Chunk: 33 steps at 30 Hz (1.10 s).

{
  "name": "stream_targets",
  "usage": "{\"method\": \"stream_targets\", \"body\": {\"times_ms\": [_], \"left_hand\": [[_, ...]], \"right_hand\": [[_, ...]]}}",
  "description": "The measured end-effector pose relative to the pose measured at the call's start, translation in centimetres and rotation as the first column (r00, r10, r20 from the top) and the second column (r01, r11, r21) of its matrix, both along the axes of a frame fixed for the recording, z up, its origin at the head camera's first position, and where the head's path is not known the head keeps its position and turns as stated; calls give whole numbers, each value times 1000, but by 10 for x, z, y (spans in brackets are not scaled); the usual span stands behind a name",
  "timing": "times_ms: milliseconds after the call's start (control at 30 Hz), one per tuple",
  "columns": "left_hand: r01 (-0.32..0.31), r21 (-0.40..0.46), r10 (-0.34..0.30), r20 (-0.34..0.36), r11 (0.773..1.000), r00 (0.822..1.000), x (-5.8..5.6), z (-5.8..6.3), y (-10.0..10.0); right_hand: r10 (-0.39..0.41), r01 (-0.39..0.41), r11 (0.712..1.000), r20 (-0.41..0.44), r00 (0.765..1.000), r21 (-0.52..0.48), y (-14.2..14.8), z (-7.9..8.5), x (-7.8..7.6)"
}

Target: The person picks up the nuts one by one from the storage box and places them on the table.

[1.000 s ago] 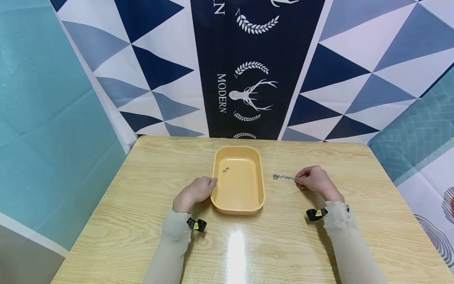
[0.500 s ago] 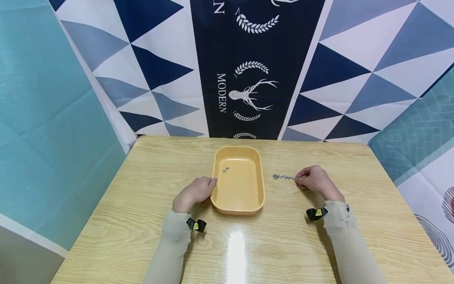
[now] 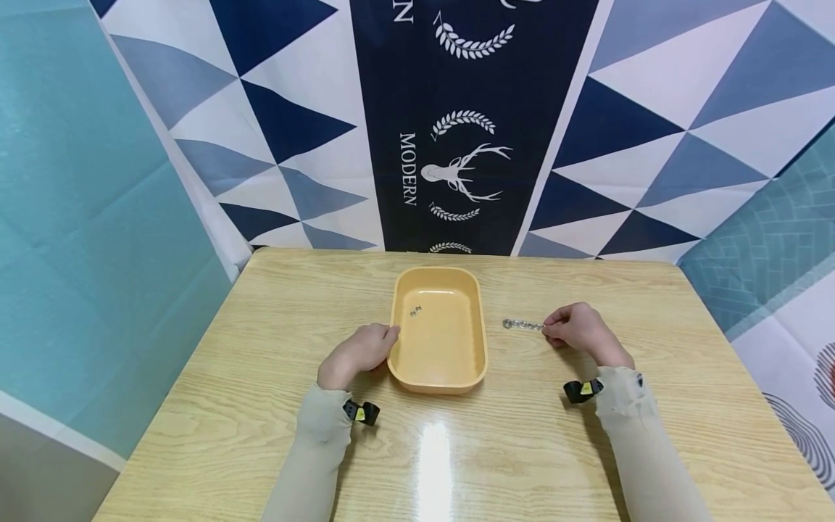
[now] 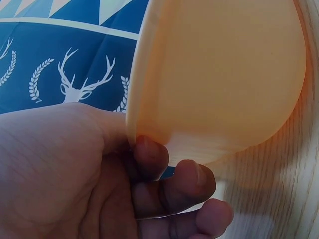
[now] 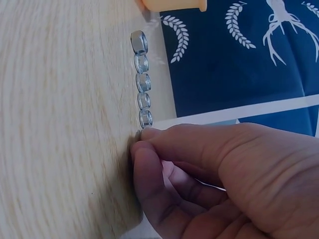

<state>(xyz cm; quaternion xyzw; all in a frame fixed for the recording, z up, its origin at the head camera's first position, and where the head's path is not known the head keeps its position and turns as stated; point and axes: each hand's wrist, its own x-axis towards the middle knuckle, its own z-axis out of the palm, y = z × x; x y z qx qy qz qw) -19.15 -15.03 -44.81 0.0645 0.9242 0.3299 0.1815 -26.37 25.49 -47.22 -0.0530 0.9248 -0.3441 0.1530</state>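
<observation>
My left hand (image 3: 362, 352) grips the left rim of a yellow plastic tray (image 3: 450, 377), thumb over the edge. In the left wrist view the curled fingers (image 4: 197, 181) lie under the tray's outside wall. Two small metal nuts (image 3: 415, 312) sit inside the tray, near its left wall. To the tray's right, several silver nuts (image 5: 143, 82) form a straight row on the table, the one at the far end larger. At the near end of that row my right hand (image 3: 580, 335) pinches a nut between thumb and forefinger; the fingertips mostly hide it.
The light wood table (image 3: 522, 449) reaches back to a patterned cloth (image 3: 450, 174) hanging behind it. Each wrist carries a black strap with a small camera (image 3: 577, 392). A light reflection shows on the tabletop in front of the tray.
</observation>
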Motion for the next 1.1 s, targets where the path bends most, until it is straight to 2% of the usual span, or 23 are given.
{"method": "stream_targets", "body": {"times_ms": [1100], "left_hand": [[1,-8,-1,-15,1000,1000,-1,-1,0]], "right_hand": [[29,-29,999,5,1000,-46,0,4,2]]}}
